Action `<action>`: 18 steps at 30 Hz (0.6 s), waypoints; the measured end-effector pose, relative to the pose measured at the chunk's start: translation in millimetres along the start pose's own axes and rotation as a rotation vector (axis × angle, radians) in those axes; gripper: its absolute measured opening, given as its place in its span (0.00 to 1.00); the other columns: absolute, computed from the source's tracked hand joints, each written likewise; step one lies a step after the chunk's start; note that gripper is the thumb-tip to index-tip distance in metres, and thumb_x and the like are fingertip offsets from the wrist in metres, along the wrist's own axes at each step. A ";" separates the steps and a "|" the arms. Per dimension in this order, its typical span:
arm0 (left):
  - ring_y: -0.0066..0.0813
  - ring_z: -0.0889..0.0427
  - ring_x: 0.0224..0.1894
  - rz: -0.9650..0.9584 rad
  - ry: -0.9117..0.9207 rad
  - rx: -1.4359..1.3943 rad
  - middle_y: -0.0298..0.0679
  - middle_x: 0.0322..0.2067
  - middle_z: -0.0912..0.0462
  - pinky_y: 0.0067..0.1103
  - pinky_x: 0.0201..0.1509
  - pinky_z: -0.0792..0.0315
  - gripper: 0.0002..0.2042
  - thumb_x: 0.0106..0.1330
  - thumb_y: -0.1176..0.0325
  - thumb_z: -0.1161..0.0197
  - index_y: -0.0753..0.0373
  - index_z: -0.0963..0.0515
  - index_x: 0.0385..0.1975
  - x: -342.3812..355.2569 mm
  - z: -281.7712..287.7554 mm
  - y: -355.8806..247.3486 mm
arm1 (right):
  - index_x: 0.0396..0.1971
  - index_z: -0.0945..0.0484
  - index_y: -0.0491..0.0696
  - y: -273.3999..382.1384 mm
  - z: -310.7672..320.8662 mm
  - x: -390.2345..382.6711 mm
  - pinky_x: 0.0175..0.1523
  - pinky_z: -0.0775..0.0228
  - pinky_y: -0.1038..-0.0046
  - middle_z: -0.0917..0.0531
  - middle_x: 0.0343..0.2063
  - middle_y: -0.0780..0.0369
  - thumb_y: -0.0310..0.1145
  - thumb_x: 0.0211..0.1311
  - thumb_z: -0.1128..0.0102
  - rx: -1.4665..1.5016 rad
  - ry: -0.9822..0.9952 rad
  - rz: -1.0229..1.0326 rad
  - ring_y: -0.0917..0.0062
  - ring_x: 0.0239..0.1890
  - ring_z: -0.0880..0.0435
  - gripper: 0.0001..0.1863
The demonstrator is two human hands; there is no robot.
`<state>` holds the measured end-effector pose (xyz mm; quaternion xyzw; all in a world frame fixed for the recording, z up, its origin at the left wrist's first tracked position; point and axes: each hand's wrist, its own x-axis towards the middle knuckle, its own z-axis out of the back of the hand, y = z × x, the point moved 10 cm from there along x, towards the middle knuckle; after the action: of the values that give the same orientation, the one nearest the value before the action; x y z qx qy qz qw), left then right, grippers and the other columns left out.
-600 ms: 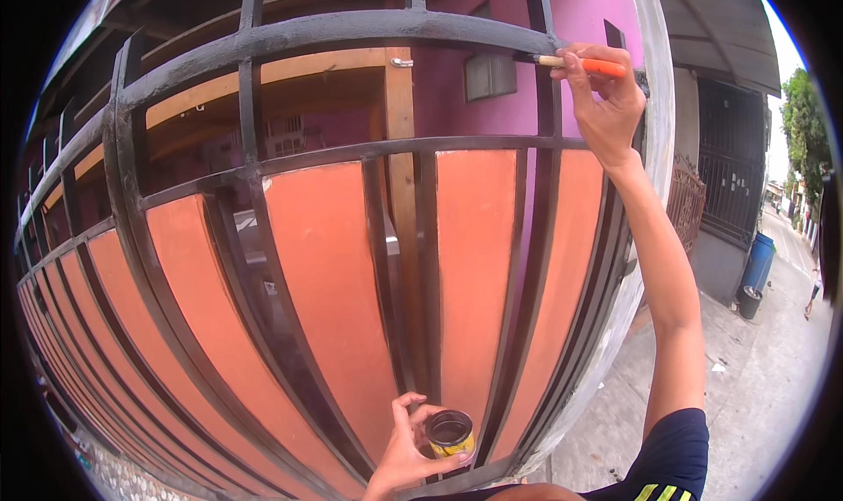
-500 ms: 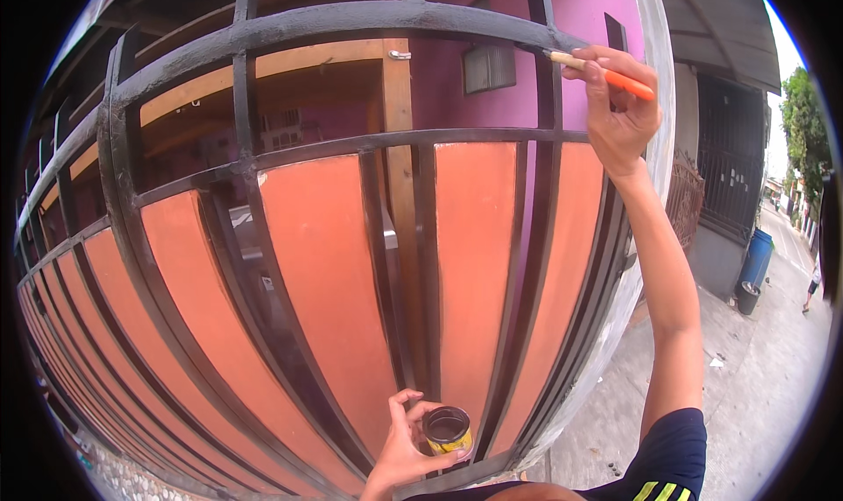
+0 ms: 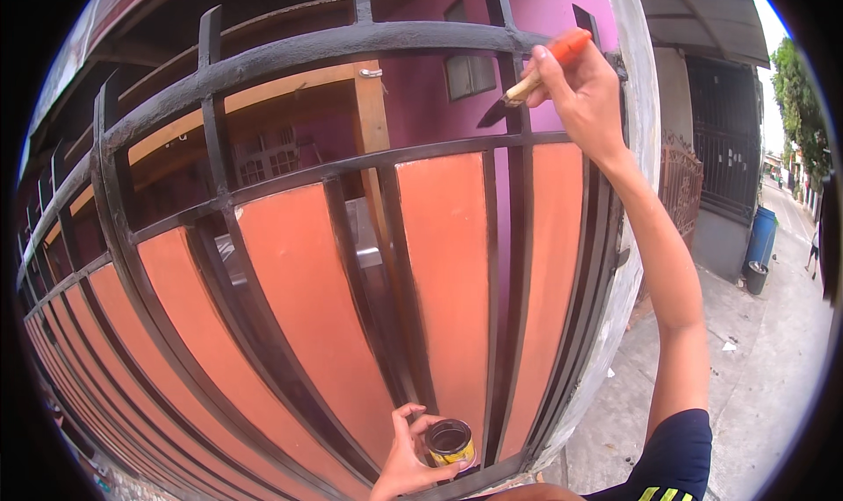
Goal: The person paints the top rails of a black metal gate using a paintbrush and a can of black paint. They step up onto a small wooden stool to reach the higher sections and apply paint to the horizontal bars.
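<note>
One paintbrush point(image 3: 524, 89) is gripped in the right hand point(image 3: 584, 99), its dark bristles angled down-left in front of the gap between two black horizontal rails, an upper rail point(image 3: 299, 50) and a lower rail point(image 3: 307, 171). The left hand point(image 3: 411, 466) grasps one small yellow-labelled paint can point(image 3: 451, 454), open at the top, low before the orange panels point(image 3: 294, 264). One blue barrel point(image 3: 760, 237) and one dark bucket point(image 3: 756, 279) stand at right.

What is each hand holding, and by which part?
Right hand: slim orange-and-tan paintbrush, by its handle. Left hand: small, round, yellow-sided open can, around its side.
</note>
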<state>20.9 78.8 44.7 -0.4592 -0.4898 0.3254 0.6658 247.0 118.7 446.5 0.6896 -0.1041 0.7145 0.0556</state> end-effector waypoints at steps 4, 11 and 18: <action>0.36 0.26 0.52 0.037 -0.019 -0.025 0.48 0.46 0.27 0.30 0.58 0.30 0.47 0.43 0.72 0.22 0.64 0.57 0.55 -1.7 -6.4 5.3 | 0.32 0.29 0.42 -23.2 -5.0 12.7 0.27 0.29 0.81 0.18 0.22 0.62 0.38 0.65 0.43 -0.080 0.091 -0.102 0.82 0.19 0.18 0.13; 0.35 0.26 0.52 0.018 -0.010 -0.077 0.48 0.46 0.27 0.31 0.59 0.32 0.47 0.43 0.74 0.24 0.64 0.57 0.55 -1.4 -15.0 7.4 | 0.32 0.28 0.42 -9.0 21.1 20.5 0.23 0.29 0.82 0.19 0.20 0.62 0.37 0.67 0.45 0.003 0.010 -0.100 0.83 0.17 0.20 0.12; 0.35 0.26 0.52 -0.001 0.006 -0.046 0.48 0.47 0.27 0.31 0.61 0.34 0.47 0.42 0.74 0.25 0.64 0.57 0.56 -6.2 -21.8 5.0 | 0.33 0.27 0.41 -12.3 1.2 12.3 0.23 0.30 0.82 0.19 0.22 0.61 0.37 0.65 0.43 -0.136 0.060 -0.040 0.83 0.17 0.20 0.13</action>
<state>39.7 68.8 35.8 -0.4750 -0.4954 0.3122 0.6569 250.3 129.6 459.7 0.6645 -0.1369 0.7249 0.1196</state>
